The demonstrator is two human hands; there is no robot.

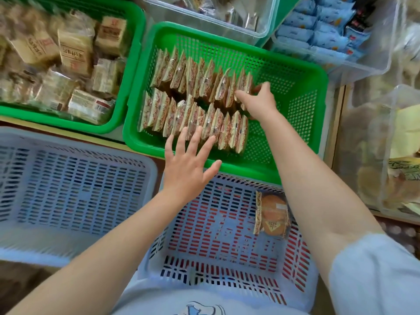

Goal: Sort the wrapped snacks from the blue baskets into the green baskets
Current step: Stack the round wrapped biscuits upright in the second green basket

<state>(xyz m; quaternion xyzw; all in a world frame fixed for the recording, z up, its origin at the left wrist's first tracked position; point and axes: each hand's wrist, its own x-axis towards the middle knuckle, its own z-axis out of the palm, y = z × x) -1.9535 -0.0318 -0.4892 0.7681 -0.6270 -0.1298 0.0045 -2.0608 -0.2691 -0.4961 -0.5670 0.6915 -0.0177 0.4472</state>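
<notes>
A green basket (302, 123) is seen in the middle of the view, and 2 rows of wrapped snacks (193, 103) are stood on edge inside it, filling its left and middle part. The right hand (259, 101) is reached into this basket at the right end of the far row; its fingers are curled against the last packets there, but whether a packet is actually gripped cannot be told, since the fingertips are hidden behind the wrappers. The left hand (189, 162) is held flat with fingers spread and straight, nothing grasped, its fingertips laid over the near row of packets above the basket's near rim.

Just below, a blue basket (227, 269) is placed close to the person, and 1 wrapped round pastry (271, 214) is left lying flat at its right side. A second blue basket (68, 178) is set to its left. A second green basket (134, 64), at upper left, is filled with beige boxed-looking snack packs (75, 53). Clear plastic bins (368, 64) holding light blue packets (318, 30) are seen at upper right.
</notes>
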